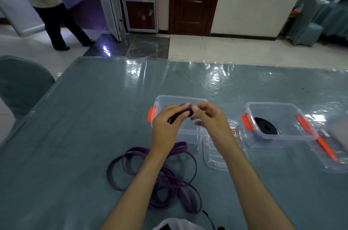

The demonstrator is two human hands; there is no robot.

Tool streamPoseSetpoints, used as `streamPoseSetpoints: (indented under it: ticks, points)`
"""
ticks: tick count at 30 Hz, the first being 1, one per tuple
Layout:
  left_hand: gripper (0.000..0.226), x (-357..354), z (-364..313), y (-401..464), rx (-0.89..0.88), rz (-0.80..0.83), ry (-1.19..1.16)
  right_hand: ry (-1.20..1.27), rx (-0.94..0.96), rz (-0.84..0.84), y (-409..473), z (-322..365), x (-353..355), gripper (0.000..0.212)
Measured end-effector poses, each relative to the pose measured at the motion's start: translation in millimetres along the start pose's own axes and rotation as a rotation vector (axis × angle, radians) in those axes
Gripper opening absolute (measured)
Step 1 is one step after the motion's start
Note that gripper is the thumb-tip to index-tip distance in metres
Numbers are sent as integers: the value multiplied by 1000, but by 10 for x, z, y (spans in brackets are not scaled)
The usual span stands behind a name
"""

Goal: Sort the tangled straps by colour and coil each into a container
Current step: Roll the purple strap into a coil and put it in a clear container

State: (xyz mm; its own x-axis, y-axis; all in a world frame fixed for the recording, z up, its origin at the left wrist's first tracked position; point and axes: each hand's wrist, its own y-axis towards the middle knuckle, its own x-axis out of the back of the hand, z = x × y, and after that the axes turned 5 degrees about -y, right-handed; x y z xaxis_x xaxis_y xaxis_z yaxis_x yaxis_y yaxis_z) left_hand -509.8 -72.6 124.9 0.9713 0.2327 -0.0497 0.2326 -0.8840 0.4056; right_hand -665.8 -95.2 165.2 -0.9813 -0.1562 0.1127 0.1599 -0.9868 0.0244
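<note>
A long purple strap (131,162) lies in loose loops on the table in front of me. One end of it is rolled into a small coil that both hands hold above a clear plastic container (160,100) with orange latches. My left hand (167,126) grips the strap and coil from the left. My right hand (209,118) pinches the coil from the right. A second clear container (293,135) to the right holds a coiled black strap (265,128).
Two clear lids lie on the table: one (212,156) under my right wrist, another (331,156) with an orange clip at the far right. A grey chair (20,84) stands at the table's left edge. A person (47,3) stands on the floor at far left.
</note>
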Motion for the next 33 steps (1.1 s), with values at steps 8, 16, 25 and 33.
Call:
streamPoseSetpoints:
  ticks: [8, 16, 25, 33]
  points:
    - [32, -29, -183, 60, 75, 54, -138, 42, 325, 15, 96, 149, 108, 20]
    - [19, -18, -348, 84, 76, 4, -281, 233, 326, -35, 56, 155, 10, 21]
    - [17, 14, -335, 66, 52, -94, -293, 131, 251, 11, 4, 122, 21, 21]
    - [11, -135, -173, -62, 110, -112, -220, 206, 145, 45, -92, -32, 48, 27]
